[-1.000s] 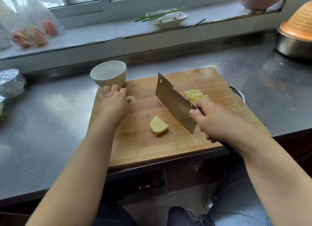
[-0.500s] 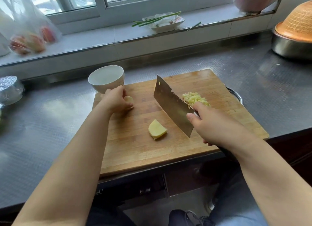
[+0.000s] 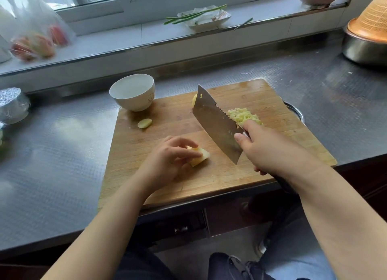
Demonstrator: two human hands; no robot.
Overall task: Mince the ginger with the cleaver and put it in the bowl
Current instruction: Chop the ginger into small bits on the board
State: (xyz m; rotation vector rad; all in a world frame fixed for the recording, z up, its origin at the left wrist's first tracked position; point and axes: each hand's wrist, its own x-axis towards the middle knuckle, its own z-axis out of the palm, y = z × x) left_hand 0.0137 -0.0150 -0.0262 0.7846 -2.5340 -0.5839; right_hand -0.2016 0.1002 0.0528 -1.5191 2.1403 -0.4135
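Observation:
A wooden cutting board [image 3: 261,97] lies on the steel counter. My right hand [image 3: 272,152] grips the cleaver [image 3: 215,122] by its handle, blade tilted above the board's middle. Behind the blade sits a heap of minced ginger [image 3: 243,116]. My left hand [image 3: 167,160] lies on a pale yellow ginger chunk [image 3: 201,157], fingers curled over it. A small ginger slice [image 3: 144,123] rests near the white bowl [image 3: 133,92], which stands at the board's far left corner and looks empty. Another ginger bit [image 3: 194,100] peeks out behind the cleaver's tip.
A foil-wrapped container [image 3: 12,106] stands at the left on the counter. On the right is a steel pot [image 3: 364,49] with an orange basket on it. The windowsill holds a plate of green onions [image 3: 203,18] and a bag of fruit [image 3: 35,43].
My left hand let go of the small slice near the bowl and moved down to the larger ginger chunk. The cleaver stayed about where it was.

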